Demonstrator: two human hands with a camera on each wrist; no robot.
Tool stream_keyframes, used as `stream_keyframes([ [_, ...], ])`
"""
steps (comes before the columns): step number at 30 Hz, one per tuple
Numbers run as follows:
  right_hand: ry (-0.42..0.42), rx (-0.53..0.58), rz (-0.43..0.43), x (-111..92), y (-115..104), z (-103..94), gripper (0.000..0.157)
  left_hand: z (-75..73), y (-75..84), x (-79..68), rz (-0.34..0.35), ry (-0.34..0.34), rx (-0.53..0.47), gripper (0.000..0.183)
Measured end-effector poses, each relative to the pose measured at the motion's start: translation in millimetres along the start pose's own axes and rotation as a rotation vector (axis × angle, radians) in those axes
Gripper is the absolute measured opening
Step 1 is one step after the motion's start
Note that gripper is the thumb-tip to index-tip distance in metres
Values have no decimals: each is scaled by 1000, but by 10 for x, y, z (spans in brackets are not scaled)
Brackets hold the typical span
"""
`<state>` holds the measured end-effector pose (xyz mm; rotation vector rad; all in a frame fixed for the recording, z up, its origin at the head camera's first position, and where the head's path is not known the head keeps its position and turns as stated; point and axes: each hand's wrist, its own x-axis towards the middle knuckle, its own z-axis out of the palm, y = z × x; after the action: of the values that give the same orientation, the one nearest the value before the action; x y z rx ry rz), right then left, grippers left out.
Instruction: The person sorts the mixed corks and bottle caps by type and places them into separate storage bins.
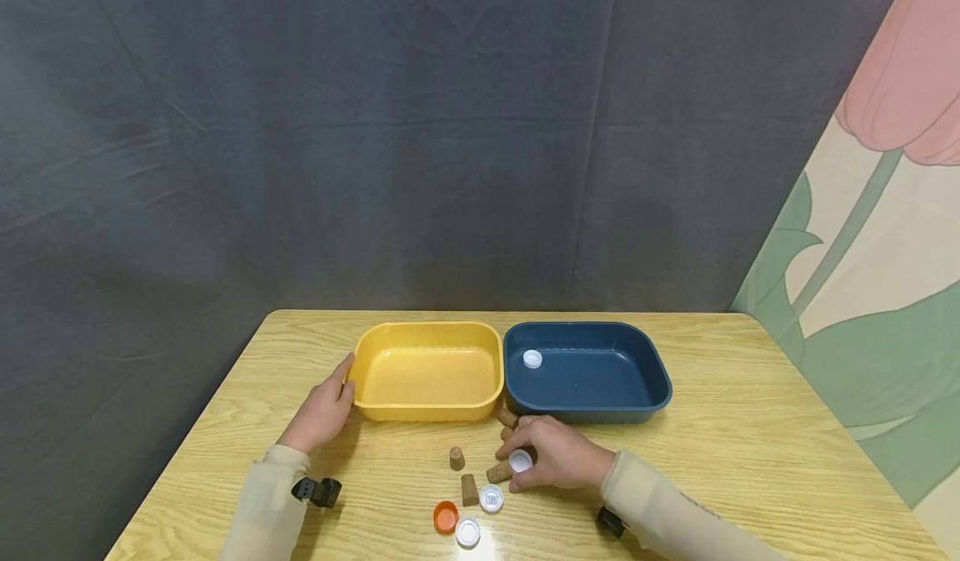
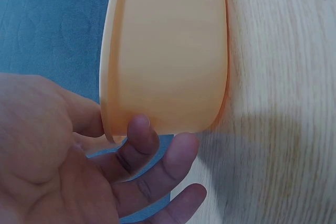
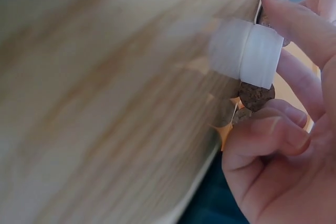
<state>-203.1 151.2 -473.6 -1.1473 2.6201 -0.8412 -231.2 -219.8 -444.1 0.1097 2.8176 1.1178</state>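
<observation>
My left hand (image 1: 321,413) holds the left end of the yellow tray (image 1: 427,413). In the left wrist view its fingertips (image 2: 140,129) meet the outer wall near the rim. The right hand (image 1: 566,457) is low over the table, pinching a white bottle cap (image 1: 521,461) between thumb and forefinger, hollow side up. In the right wrist view the cap (image 3: 261,56) stays very close to the tabletop. A cork (image 1: 498,472) lies beside it, and two more corks (image 1: 507,417) lie partly hidden by the hand.
The blue tray (image 1: 592,415), holding one white cap (image 1: 532,359), stands against the yellow tray's right side. Nearer me lie two corks (image 1: 469,489), an orange cap (image 1: 446,517) and two white caps (image 1: 491,498). A dark cloth (image 1: 450,127) hangs behind the table.
</observation>
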Motion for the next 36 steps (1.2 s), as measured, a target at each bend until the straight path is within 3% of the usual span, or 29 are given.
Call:
stream_keyframes([
  [26, 32, 53, 24, 29, -37, 59, 31, 26, -21, 11, 14, 27, -8, 56],
  [36, 93, 19, -28, 9, -48, -10, 30, 30, -18, 11, 25, 41, 5, 56],
])
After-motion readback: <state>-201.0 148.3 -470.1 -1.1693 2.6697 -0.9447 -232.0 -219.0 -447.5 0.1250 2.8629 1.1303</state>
